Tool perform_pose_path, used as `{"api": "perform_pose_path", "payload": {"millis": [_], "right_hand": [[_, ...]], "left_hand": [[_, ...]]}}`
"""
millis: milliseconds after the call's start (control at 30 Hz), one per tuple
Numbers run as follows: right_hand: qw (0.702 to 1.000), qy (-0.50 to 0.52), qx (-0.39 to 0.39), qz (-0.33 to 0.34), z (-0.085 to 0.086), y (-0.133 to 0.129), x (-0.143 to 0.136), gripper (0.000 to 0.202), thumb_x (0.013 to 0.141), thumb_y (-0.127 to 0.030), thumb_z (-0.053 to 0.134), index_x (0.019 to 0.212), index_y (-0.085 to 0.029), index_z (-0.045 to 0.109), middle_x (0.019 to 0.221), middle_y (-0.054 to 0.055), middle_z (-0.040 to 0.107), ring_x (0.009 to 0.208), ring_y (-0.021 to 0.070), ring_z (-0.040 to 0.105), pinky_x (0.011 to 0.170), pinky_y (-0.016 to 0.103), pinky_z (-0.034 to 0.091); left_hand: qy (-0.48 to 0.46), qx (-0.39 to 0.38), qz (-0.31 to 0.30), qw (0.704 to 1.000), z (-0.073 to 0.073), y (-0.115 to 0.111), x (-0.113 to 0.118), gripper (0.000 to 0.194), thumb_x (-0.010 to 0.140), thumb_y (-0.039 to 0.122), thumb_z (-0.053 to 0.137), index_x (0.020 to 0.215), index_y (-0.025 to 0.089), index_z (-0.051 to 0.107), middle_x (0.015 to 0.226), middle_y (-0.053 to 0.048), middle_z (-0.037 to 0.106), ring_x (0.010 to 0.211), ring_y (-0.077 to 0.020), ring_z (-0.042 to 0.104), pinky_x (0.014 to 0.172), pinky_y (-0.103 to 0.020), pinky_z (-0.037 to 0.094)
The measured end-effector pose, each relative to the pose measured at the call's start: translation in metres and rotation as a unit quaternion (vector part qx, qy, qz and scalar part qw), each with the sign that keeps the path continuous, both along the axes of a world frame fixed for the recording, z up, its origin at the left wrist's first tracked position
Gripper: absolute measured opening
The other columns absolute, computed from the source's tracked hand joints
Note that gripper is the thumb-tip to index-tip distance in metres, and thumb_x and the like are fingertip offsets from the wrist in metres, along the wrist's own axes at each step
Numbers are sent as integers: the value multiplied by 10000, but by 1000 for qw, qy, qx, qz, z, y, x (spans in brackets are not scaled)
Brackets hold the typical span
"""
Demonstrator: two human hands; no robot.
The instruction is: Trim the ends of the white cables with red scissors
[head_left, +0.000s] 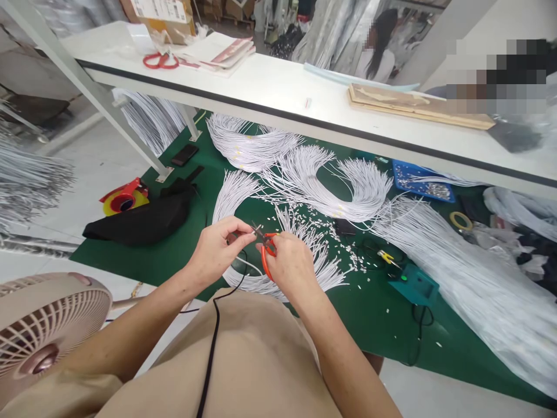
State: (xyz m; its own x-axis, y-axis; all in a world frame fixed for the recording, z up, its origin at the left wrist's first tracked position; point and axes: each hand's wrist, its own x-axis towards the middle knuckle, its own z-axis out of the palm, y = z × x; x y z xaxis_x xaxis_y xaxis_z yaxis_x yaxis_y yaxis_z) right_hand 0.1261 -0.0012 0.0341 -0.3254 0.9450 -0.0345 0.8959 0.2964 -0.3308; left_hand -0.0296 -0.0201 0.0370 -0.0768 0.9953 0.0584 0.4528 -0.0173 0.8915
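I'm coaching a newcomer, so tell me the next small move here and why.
Probably a short, careful snip with the orange-handled metal scissors: the right hand holds them, blades close to the fingertips of the left hand, which seem to pinch a thin white wire end. Tiny white pieces lie scattered on the green tabletop.

Box label [159, 9]: carried print too small and blurred to read.
Papers [215, 49]: showed red areas, any wording too blurred.
Green table [354, 316]: no text was readable.

Wire bundles [304, 180] on the table [361, 305], pouch [139, 223] to their left, tape dispenser [126, 197] just behind the pouch.
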Motion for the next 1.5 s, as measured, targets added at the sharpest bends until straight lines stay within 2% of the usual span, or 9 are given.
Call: {"api": "perform_pose_path", "payload": {"millis": [267, 667, 900, 1000, 1100, 1167, 1233, 1333, 1500], "right_hand": [[1000, 0, -3, -3, -1, -1, 2, 268, 825, -387, 485, 689, -186, 600, 742, 54, 592, 679, 162, 523, 563, 270, 294], [999, -28, 23, -3, -1, -6, 2, 238, 815, -345, 503, 684, -178, 610, 702, 65, 590, 664, 184, 544, 565, 285, 311], [997, 67, -32, -25, 1, -1, 6, 250, 789, -366, 531, 645, -173, 597, 702, 52, 579, 652, 159, 517, 564, 272, 319], [958, 258, -111, -52, 6, 8, 10, 193, 766, -353, 555, 749, -176, 630, 733, 24, 588, 651, 132, 515, 587, 252, 360], [868, 452, -204, -22, 11, 15, 12, 249, 772, -344, 554, 944, -185, 640, 800, 12, 608, 719, 123, 539, 672, 250, 406], [820, 515, -250, 17, 12, 17, 11, 252, 769, -338, 561, 947, -181, 646, 806, 12, 610, 759, 128, 549, 734, 265, 414], [792, 547, -270, 32, 10, 17, 10, 211, 758, -329, 577, 868, -168, 656, 763, 10, 600, 760, 132, 549, 756, 277, 414], [779, 570, -260, 0, 4, 15, 8, 171, 719, -324, 624, 756, -159, 645, 706, 4, 576, 708, 127, 531, 712, 272, 417], [793, 566, -217, -62, -1, 11, 2, 156, 691, -302, 643, 668, -155, 597, 630, -25, 514, 584, 91, 452, 576, 232, 375]], "left_hand": [[-42, -67, -51, 996, 2, 2, -6, 201, 772, 344, 548, 862, 209, 666, 875, -37, 673, 788, -170, 603, 699, -266, 468], [-85, -64, 6, 994, -3, -1, -1, 215, 721, 367, 608, 818, 179, 643, 838, -49, 670, 755, -168, 604, 674, -266, 480], [-108, -114, -6, 988, 1, 1, -1, 235, 750, 373, 578, 858, 177, 648, 830, -36, 660, 760, -157, 584, 701, -255, 453], [-126, -129, -26, 983, 5, 2, -1, 236, 766, 377, 557, 855, 174, 637, 777, -28, 627, 721, -145, 558, 663, -245, 437], [-159, -147, -76, 973, 7, 2, 0, 214, 795, 367, 522, 805, 177, 620, 724, -8, 577, 680, -121, 513, 631, -229, 407], [-175, -165, -106, 965, 7, 0, 2, 226, 812, 365, 501, 741, 173, 597, 684, 7, 539, 644, -103, 472, 609, -217, 379], [-191, -183, -124, 956, 6, -1, 3, 246, 818, 370, 495, 709, 166, 579, 675, 13, 518, 633, -93, 443, 597, -210, 359], [-224, -196, -128, 946, 5, -2, 2, 232, 798, 384, 528, 764, 162, 587, 697, 8, 523, 639, -94, 440, 581, -207, 353], [-222, -181, -85, 954, 3, -2, 3, 250, 748, 375, 591, 885, 167, 601, 820, -20, 596, 732, -121, 524, 650, -229, 416]]}}
